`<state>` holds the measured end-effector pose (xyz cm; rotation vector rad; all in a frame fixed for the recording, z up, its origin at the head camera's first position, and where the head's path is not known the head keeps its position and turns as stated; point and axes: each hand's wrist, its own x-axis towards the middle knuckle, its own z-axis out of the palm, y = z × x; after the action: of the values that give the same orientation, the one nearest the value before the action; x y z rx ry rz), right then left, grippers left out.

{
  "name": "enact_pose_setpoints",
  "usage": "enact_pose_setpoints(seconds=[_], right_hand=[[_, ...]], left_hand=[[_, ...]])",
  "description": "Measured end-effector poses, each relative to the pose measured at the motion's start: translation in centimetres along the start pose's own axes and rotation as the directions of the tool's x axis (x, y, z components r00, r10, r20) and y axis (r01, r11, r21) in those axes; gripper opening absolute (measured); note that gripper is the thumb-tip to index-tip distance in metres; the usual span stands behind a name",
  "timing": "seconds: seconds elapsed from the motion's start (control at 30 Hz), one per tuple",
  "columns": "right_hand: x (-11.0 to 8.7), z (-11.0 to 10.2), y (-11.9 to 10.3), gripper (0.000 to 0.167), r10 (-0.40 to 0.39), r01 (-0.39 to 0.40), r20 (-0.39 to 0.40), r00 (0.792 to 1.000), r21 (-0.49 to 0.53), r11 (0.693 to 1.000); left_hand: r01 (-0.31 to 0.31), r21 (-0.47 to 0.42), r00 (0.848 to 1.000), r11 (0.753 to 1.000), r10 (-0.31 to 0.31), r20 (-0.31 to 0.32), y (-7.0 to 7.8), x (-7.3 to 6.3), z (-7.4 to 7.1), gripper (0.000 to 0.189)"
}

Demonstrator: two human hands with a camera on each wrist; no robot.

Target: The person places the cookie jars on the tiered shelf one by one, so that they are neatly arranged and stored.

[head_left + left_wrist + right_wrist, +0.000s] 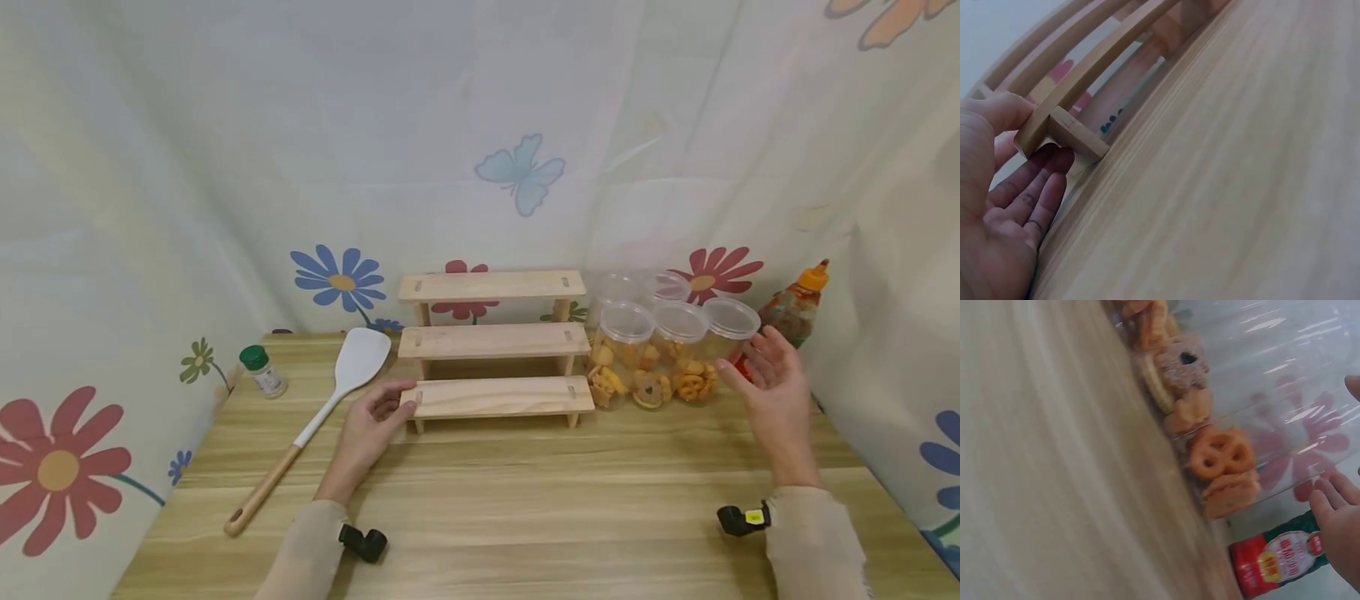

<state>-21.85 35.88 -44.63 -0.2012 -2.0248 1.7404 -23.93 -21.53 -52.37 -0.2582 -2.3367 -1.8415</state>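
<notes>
A three-step wooden display rack (495,396) stands on the table. My left hand (371,421) grips the left end of its lowest step; in the left wrist view the thumb lies over the board (1104,62) and the fingers reach beneath it. Right of the rack, several clear lidded jars (678,321) stand in two rows, with cookies and pretzel-shaped snacks (1222,453) in the bottoms of the front ones. My right hand (776,408) holds nothing, its fingers spread just beside the rightmost front jar (731,321).
A sauce bottle (791,308) with an orange cap, red and green label toward its base (1285,556), stands behind my right hand. Left of the rack lie a white spatula (362,358) with a wooden handle and a green-capped seasoning shaker (262,372). A flowered curtain (450,125) encloses the table.
</notes>
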Motion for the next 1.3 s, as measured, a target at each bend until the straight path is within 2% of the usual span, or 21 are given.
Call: enact_pose_setpoints(seconds=[0.23, 0.43, 0.67, 0.9, 1.1, 1.2, 1.3], right_hand=[[0.5, 0.7, 2.6, 0.083, 0.043, -0.045, 0.018, 0.999, 0.126, 0.991], [0.8, 0.8, 3.9, 0.082, 0.065, -0.07, 0.037, 0.997, 0.138, 0.988], [0.7, 1.0, 4.4, 0.083, 0.064, -0.073, 0.059, 0.996, 0.16, 0.984], [0.8, 1.0, 4.8, 0.085, 0.075, -0.085, 0.085, 0.994, 0.117, 0.99], [1.0, 1.3, 4.9, 0.084, 0.06, -0.052, 0.115, 0.991, -0.076, 0.996], [1.0, 1.6, 4.9, 0.084, 0.059, -0.044, 0.105, 0.993, -0.138, 0.989], [1.1, 1.9, 4.9, 0.078, 0.073, -0.066, 0.056, 0.996, -0.109, 0.992]], left_hand=[[-0.013, 0.013, 1.0, 1.0, 0.013, 0.011, -0.4, 0.1, -0.2, 0.037], [-0.006, 0.014, 1.0, 1.0, 0.006, 0.013, -0.5, 0.0, -0.2, 0.037], [-0.001, 0.017, 1.0, 1.0, 0.001, 0.017, -0.7, 0.0, -0.2, 0.037], [-0.007, 0.023, 1.0, 1.0, 0.007, 0.02, -0.9, 0.1, -0.2, 0.038], [-0.001, 0.009, 1.0, 1.0, 0.001, 0.021, -0.7, 0.0, -0.3, 0.038], [-0.003, 0.01, 1.0, 1.0, 0.003, 0.019, -0.6, 0.0, -0.3, 0.037], [-0.01, 0.018, 1.0, 1.0, 0.009, 0.02, -0.5, 0.0, -0.2, 0.037]])
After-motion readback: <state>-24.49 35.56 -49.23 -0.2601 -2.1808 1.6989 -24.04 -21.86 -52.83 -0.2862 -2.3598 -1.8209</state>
